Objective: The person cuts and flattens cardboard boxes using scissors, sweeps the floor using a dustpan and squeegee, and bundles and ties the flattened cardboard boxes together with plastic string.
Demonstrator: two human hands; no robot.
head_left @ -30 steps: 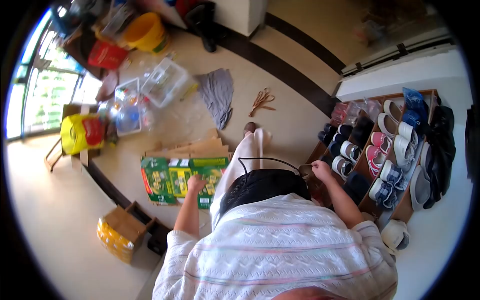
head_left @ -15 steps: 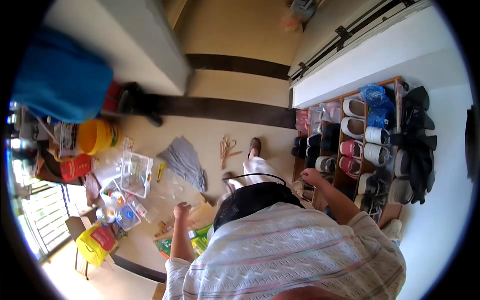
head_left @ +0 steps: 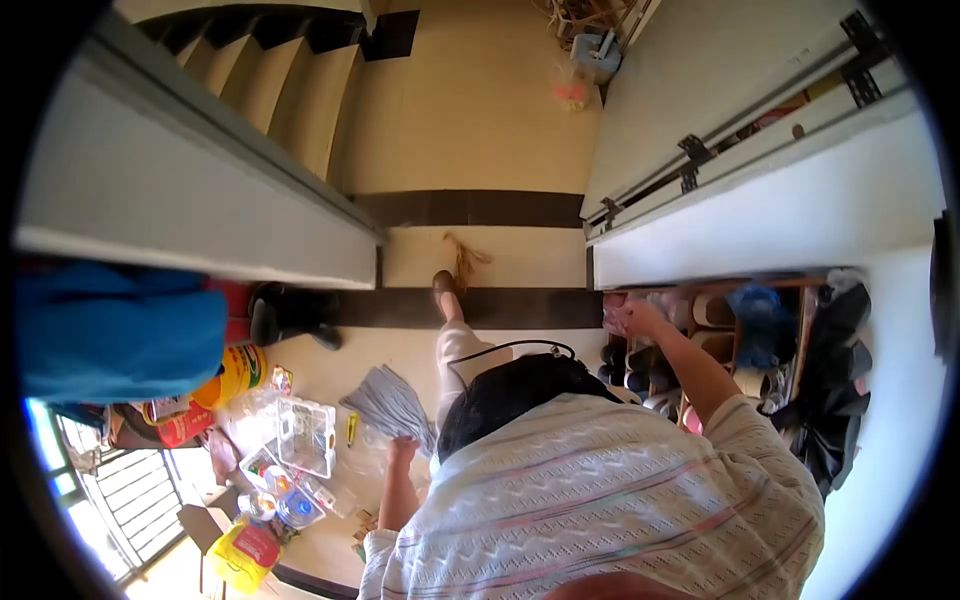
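Note:
My left hand hangs low on the left with its fingers curled in, above the edge of a grey cloth on the floor. Nothing shows in it. My right hand is held out on the right as a loose fist, in front of a pink plastic-wrapped item on the shoe rack. Contact between them cannot be made out. One brown shoe of mine stands on the dark floor strip. Just beyond it lies a bundle of tan strands. A black bag hangs at my front.
A wooden shoe rack full of shoes lines the right wall. At left are a white plastic basket, bottles, a yellow bag and a yellow bucket. Ahead, stairs rise at left, past a wall end.
I have stepped forward toward the doorway. The tan strands have shifted forward from the near side of the dark strip to its far side. My right arm reaches further forward.

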